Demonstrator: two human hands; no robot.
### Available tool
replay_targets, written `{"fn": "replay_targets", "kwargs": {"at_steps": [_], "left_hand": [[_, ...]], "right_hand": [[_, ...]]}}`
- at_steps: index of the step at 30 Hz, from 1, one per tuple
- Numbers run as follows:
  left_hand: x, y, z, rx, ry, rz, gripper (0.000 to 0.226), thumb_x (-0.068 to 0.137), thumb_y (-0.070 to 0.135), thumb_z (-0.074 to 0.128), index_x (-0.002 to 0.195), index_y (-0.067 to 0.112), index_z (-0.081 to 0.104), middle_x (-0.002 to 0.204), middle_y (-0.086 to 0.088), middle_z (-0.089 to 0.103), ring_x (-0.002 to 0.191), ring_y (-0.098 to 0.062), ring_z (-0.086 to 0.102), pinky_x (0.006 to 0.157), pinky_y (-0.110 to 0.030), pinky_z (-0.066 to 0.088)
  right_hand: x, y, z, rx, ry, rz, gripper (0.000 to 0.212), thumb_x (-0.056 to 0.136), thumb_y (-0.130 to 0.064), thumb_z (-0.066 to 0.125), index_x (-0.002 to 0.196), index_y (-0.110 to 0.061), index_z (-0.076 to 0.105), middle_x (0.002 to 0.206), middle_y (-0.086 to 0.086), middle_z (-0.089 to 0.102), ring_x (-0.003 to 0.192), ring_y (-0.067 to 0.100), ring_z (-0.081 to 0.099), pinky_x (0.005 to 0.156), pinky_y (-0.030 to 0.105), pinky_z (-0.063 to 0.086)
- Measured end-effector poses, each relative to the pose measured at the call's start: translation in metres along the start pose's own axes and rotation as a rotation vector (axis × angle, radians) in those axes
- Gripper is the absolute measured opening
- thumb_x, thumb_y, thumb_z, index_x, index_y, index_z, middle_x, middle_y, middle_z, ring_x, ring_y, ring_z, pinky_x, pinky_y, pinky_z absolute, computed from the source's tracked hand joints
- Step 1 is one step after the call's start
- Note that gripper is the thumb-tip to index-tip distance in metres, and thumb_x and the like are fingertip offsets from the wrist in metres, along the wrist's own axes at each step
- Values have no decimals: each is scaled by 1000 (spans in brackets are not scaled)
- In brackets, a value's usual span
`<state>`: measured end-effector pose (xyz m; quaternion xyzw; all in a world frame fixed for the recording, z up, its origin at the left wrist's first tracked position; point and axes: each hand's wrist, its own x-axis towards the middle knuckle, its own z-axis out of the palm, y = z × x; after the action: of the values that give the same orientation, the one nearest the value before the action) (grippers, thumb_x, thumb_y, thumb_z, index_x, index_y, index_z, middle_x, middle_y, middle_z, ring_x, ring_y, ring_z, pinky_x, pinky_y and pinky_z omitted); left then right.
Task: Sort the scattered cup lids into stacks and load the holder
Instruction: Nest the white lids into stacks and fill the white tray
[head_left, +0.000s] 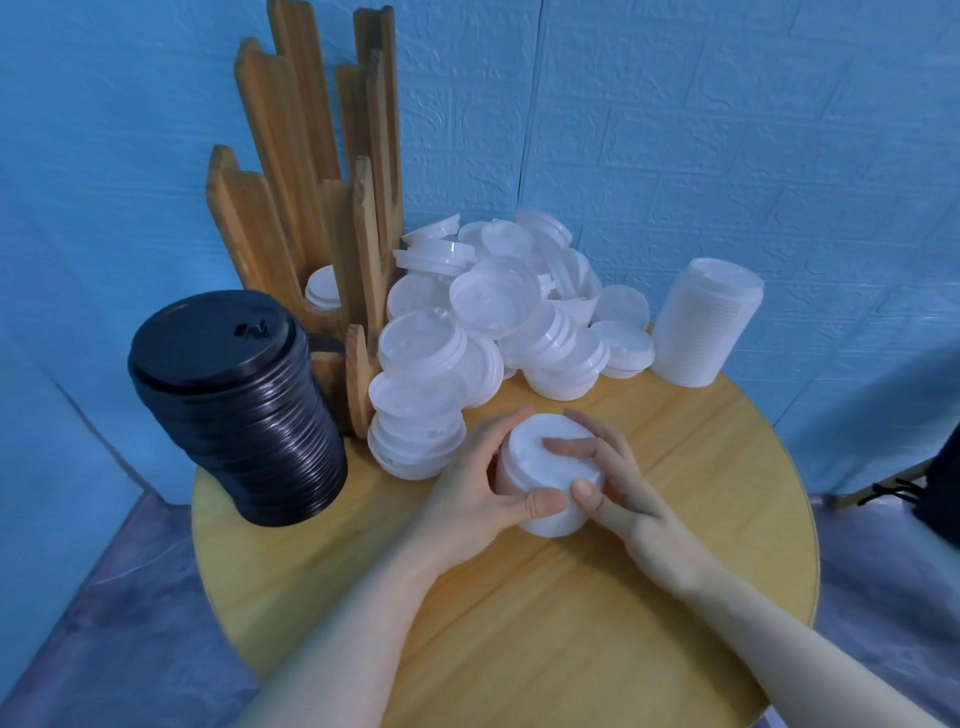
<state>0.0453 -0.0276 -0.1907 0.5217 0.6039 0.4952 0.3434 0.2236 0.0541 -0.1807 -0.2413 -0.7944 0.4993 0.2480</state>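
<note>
Both hands are wrapped around a short stack of white lids (545, 470) standing near the middle of the round wooden surface (519, 623). The left hand (478, 483) grips the stack's left side, its thumb pressed against the near edge. The right hand (613, 478) holds the right side, with its fingers (569, 446) lying flat across the top lid and its thumb on the near rim, just beside the left thumb. So both sets of fingers are clasped on this one stack.

Behind the hands lies a loose pile of white lids (493, 317), some face up, some tilted, a few nested in small clumps; the nearest clump sits just left of the held stack. A tall stack of black lids (239, 410) leans at the surface's left edge. At the far right edge stands a tall, neat stack of white lids (704, 322), well apart from the hands. The wooden holder (311, 192), made of upright slats, stands at the back left, touching the pile, and one white lid (322, 288) shows low inside one of its slots. A blue wall (727, 130) rises behind everything.
</note>
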Motion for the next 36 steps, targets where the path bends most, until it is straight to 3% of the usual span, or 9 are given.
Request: {"fn": "replay_targets", "kwargs": {"at_steps": [5,9,13,15,20,25,28,30,36], "left_hand": [[3,-3,0,5,25,7,81,68,39,87,136,43,42,137,26,47,121,19,43,94,0,34],[5,-2,0,-8,26,6,81,65,43,82,136,41,43,136,25,48,121,17,43,94,-1,35],[4,-4,-1,-28,13,-2,81,67,42,83,136,46,40,137,29,46,123,18,42,96,-2,35],[4,-5,-1,-20,6,-3,81,69,41,85,137,47,40,137,31,44,124,18,40,97,-2,35],[4,-6,-2,-5,2,-1,78,75,34,86,139,43,42,136,31,43,123,18,39,97,-3,35],[4,-5,-1,-15,5,8,79,75,35,85,140,42,43,135,32,43,123,19,38,98,-4,35],[4,-5,-1,-27,7,20,77,75,31,85,138,42,44,136,30,44,121,20,39,95,-1,34],[3,-5,-1,-34,9,25,77,74,31,85,138,41,44,137,28,45,121,21,39,95,0,33],[3,-1,1,-102,11,27,98,73,20,85,147,44,26,137,24,48,115,21,47,91,-1,38]], "right_hand": [[18,-10,-16,-29,43,-25,24,87,-43,57,107,-38,71,134,-24,51,133,2,39,113,34,30],[63,-22,-29,-350,254,-232,27,83,-41,66,109,-35,67,124,-19,60,126,7,44,107,41,32],[115,-23,-27,-675,321,-347,32,86,-30,70,117,-31,65,122,-15,59,128,14,39,96,26,17],[136,-20,-24,-814,317,-371,33,85,-26,72,117,-27,66,124,-8,60,130,21,39,97,29,17],[157,-13,-17,-919,345,-362,9,81,-19,75,90,-22,74,117,0,64,130,28,43,100,42,22],[142,-29,-18,-776,458,-405,3,85,-21,73,86,-22,70,99,-11,68,115,16,52,90,29,20],[116,-45,-23,-446,412,-304,4,89,-17,69,90,-20,68,89,-20,66,95,3,58,89,24,32],[99,-51,-30,-205,391,-223,10,90,-10,67,88,-19,67,83,-20,66,81,-4,59,79,12,39],[67,-51,-53,304,367,103,13,97,-11,55,99,-17,66,82,0,63,72,12,57,61,19,46]]}}
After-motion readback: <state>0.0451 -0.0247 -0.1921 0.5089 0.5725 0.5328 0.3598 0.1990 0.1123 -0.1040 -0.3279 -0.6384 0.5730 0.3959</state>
